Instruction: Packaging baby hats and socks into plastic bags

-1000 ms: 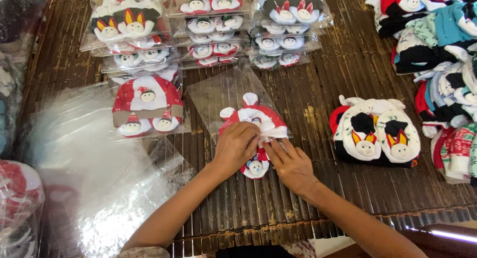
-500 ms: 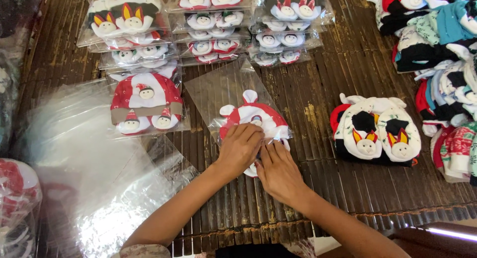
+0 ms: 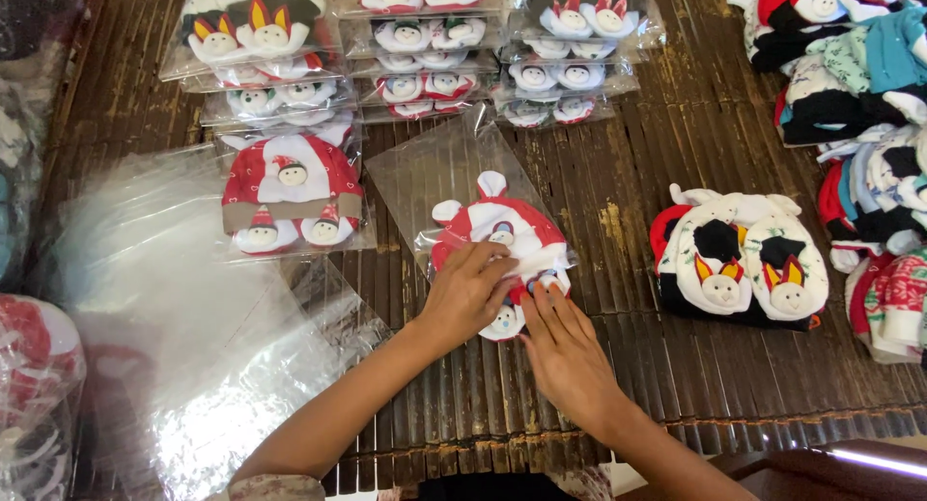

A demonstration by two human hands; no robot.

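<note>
A red and white baby hat set with small ears (image 3: pixel 497 223) lies half inside a clear plastic bag (image 3: pixel 435 168) on a dark slatted table (image 3: pixel 618 366). My left hand (image 3: pixel 468 293) presses on the lower part of the set, fingers curled over its edge. My right hand (image 3: pixel 563 351) lies flat just right of it, fingertips touching the little booties at the bottom of the set. Neither hand lifts the set off the table.
Bagged sets stand in stacks at the back (image 3: pixel 430 47), and one bagged red set (image 3: pixel 290 197) lies to the left. A pile of empty clear bags (image 3: pixel 183 308) covers the left. An unbagged black and white set (image 3: pixel 739 260) and loose knitwear (image 3: pixel 859 86) lie right.
Both hands have shifted slightly over the set: the left has stayed on its lower edge, the right has moved in closer and flattened by the booties. The set has slid further into the bag.
</note>
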